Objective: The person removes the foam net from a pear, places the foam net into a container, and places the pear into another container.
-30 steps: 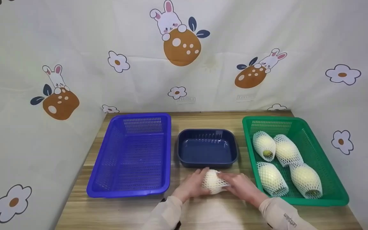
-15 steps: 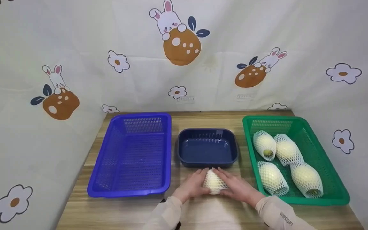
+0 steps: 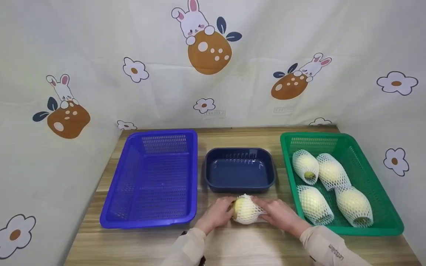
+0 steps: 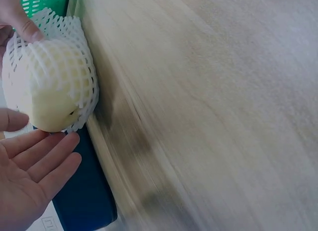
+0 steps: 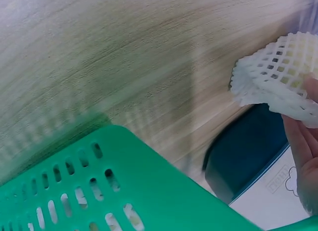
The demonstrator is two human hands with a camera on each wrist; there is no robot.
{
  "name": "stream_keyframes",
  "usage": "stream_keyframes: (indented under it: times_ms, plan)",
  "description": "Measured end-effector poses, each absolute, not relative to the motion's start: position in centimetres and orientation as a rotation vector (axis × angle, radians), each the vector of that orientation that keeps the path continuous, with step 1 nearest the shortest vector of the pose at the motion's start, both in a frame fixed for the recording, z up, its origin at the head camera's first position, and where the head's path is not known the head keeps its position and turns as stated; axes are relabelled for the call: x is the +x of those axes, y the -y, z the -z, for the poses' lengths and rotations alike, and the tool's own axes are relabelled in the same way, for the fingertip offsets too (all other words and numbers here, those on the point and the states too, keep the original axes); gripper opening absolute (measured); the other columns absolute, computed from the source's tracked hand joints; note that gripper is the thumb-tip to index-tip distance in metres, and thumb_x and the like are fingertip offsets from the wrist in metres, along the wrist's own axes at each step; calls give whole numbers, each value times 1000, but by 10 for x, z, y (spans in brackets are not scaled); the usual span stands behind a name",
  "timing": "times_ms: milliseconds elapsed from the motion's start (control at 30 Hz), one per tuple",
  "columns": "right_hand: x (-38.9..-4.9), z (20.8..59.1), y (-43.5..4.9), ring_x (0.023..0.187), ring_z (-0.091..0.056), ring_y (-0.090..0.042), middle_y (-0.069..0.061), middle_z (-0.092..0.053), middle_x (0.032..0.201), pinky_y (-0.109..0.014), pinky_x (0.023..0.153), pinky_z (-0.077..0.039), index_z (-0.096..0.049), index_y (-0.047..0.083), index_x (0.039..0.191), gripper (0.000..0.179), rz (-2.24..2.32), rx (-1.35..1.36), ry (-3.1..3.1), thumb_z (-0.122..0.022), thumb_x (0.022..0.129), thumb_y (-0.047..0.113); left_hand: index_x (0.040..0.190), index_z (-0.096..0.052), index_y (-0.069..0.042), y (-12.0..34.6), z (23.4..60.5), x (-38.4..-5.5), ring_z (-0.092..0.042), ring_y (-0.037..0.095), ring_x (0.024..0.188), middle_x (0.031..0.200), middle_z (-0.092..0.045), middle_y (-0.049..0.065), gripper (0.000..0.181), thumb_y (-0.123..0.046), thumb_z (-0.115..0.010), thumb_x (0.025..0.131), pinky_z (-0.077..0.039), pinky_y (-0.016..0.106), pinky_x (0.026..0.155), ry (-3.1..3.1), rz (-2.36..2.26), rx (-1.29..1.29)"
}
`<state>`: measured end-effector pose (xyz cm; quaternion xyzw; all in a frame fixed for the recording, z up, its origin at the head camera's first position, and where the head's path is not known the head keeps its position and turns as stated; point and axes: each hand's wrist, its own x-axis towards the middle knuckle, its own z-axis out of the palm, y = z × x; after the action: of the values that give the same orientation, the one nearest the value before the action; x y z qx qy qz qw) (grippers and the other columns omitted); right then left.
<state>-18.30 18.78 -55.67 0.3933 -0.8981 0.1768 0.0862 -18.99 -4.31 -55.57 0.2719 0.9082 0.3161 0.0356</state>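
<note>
A pale yellow fruit [image 3: 243,211] lies in front of the dark blue basin [image 3: 239,176], partly inside a white foam net [image 5: 263,79]. Its left end is bare in the left wrist view, where the net's edge sits back around it. My left hand [image 3: 217,214] is at that bare end, the fingers [image 4: 57,159] fairly straight and the tips touching or very near the skin. With thumb and fingers, my right hand [image 3: 279,214] holds the netted right end. In the right wrist view the net's loose end sticks out past the hand.
On the left stands a blue perforated basket [image 3: 195,177], with no fruit seen in it. A green basket [image 3: 379,232] on the right holds several fruits [image 3: 332,175] in foam nets. The wooden table [image 3: 231,247] meets a patterned cloth [image 3: 250,85] at the back.
The fruit's left end, covered by net earlier, now shows bare yellow skin. My left hand has drawn slightly left from it. My right hand shifted its fingers on the net.
</note>
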Motion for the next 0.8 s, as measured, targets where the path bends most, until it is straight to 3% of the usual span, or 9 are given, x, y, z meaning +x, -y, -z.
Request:
stream_keyframes:
  times_ms: [167,433,633,800]
  plan:
    - [-183,555,-188,80,-61,-25,-12,-59,109,-37,61,-50,-51,6,121,56,-539,1171,2723,-72,71,21,113,-56,-1,41,554,-191,-53,17,96,104,-57,10,37,-7,-60,77,-43,28,81,-2776,-959,866]
    - [-179,555,-186,100,-51,-36,-17,-31,136,-50,75,-44,-29,9,138,75,-659,1196,2914,-66,77,32,118,-53,-6,38,551,-190,-53,17,94,108,-54,7,49,-15,-68,72,-44,28,78,-2757,-888,891]
    - [-180,556,-184,99,-52,-36,-19,-35,133,-45,76,-45,-29,7,137,72,-666,1195,2890,-67,77,22,125,-47,-6,37,551,-189,-52,19,95,111,-52,9,62,-17,-69,68,-44,30,79,-2755,-834,919]
    - [-181,558,-183,94,-55,-35,-20,-40,129,-43,74,-47,-33,5,135,71,-625,1209,2836,-68,76,22,131,-40,-5,32,552,-190,-48,24,106,122,-47,14,72,-20,-72,67,-40,36,87,-2705,-798,881]
